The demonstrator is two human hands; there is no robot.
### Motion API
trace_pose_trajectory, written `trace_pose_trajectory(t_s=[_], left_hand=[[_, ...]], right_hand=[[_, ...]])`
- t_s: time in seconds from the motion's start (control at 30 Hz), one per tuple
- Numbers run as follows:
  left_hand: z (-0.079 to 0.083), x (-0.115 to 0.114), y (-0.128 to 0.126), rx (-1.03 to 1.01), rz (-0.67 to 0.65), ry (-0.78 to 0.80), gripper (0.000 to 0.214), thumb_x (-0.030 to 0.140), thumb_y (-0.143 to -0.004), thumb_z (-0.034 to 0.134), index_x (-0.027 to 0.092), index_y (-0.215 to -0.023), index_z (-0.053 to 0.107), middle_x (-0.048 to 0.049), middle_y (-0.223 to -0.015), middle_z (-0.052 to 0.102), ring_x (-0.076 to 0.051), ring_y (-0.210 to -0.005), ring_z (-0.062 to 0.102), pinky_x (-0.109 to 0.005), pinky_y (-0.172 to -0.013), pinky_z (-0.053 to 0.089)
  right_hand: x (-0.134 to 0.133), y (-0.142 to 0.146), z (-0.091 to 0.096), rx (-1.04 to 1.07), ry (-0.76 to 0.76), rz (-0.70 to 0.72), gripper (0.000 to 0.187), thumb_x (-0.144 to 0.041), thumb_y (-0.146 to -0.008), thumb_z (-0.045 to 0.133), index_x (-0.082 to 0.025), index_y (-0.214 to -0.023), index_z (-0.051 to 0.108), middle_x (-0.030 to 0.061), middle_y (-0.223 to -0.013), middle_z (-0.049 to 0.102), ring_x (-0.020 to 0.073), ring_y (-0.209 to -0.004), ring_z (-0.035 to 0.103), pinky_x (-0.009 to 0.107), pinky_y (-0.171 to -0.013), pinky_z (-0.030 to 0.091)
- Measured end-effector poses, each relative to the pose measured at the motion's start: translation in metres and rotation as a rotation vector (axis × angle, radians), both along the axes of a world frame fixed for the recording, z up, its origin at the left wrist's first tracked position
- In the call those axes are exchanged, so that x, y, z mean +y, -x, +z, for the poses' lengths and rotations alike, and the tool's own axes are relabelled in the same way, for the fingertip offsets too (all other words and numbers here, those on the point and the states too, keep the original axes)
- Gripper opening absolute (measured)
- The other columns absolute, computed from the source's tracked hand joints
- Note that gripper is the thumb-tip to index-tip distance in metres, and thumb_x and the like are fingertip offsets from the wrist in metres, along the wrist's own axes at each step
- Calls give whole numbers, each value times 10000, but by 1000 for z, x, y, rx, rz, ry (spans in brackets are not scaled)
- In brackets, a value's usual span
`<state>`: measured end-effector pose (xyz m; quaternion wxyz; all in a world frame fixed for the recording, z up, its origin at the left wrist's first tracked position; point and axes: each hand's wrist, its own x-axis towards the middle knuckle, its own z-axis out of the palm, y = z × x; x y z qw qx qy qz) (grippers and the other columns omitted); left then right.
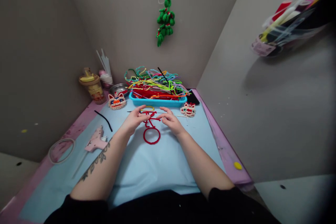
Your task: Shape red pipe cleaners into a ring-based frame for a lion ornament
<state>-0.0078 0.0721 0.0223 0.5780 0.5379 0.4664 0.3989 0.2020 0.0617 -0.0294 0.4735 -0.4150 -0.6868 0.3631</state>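
A red fuzzy pipe-cleaner figure (150,121), shaped like a bicycle frame with a round ring (151,143) at its near end, is between my two hands above the blue sheet. My left hand (134,121) is closed on the frame's left side, thumb across the red stems. From the other side, my right hand (172,121) has its curled fingertips at the end of a red crossbar, seemingly pinching it. Just beyond the fingers lies a curved yellow piece (149,107). Thin tool-like rods lie behind both hands, partly hidden.
A blue tray (160,103) heaped with coloured pipe cleaners stands behind. Lion-head pieces (117,101) (188,110) flank it. On the left are a pink glue gun (96,140), a black stem (104,120), a white ring (62,151) and a cup (93,89). Green ornaments (166,21) hang above.
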Motion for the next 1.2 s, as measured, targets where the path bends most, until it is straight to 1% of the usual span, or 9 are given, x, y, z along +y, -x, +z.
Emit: trace_pose_trajectory(t_s=[0.07,0.2,0.33,0.47,0.6,0.77,0.9,1.07,1.2], left_hand=[[-1,2,2,2,-18,36,852,375,-605,782,133,-1348,443,65,-570,548,-58,-450,362,-223,-468,196],[-5,5,6,-64,-102,145,779,338,-612,782,199,-1318,482,16,-757,626,-52,-504,402,-216,-467,179],[-6,6,9,-116,-210,190,704,331,-610,787,188,-1253,538,10,-749,617,-41,-481,367,-226,-448,122],[-7,8,11,-48,-165,163,764,318,-620,778,180,-1310,481,31,-681,603,-49,-471,367,-224,-455,154],[-8,7,9,0,-149,117,846,339,-626,780,141,-1365,417,51,-612,573,-51,-448,349,-229,-454,154],[-5,1,1,42,-148,58,916,314,-621,785,58,-1388,355,13,-618,616,-99,-533,493,-222,-506,290],[-6,2,1,70,-100,13,962,327,-592,803,38,-1387,346,-4,-633,640,-135,-579,557,-245,-573,372],[-9,4,0,89,-75,-21,973,332,-589,805,40,-1393,341,-1,-629,644,-142,-588,573,-253,-599,400],[-10,1,-4,109,-98,-39,945,327,-607,794,45,-1389,345,10,-602,628,-137,-571,564,-244,-583,389]], right_hand=[[0,0,-1,21,23,79,346,-570,-777,609,-252,-856,718,54,-1386,437,273,-1323,354,447,-1117,219],[-1,3,-1,98,33,162,365,-574,-772,613,-216,-741,682,60,-1377,422,263,-1304,385,422,-1091,282],[-3,3,2,107,8,191,353,-555,-782,615,-212,-720,673,67,-1278,455,246,-1238,442,397,-1070,311],[-2,-1,4,102,-6,175,353,-562,-793,598,-225,-794,702,67,-1321,438,256,-1288,398,409,-1092,274],[-3,-3,7,42,-12,173,425,-613,-818,519,-250,-915,719,61,-1403,408,275,-1350,326,440,-1122,211],[-5,5,6,-4,-3,165,325,-550,-775,626,-236,-807,706,62,-1402,414,262,-1340,349,430,-1127,207],[-6,8,5,28,13,146,303,-516,-789,626,-220,-757,679,58,-1412,407,248,-1328,371,414,-1117,237],[-6,12,3,-54,-14,46,264,-486,-779,644,-237,-855,691,76,-1377,434,257,-1324,351,448,-1116,208],[-7,18,1,-87,-8,24,241,-466,-764,660,-227,-764,686,80,-1321,485,263,-1290,377,458,-1109,213]])
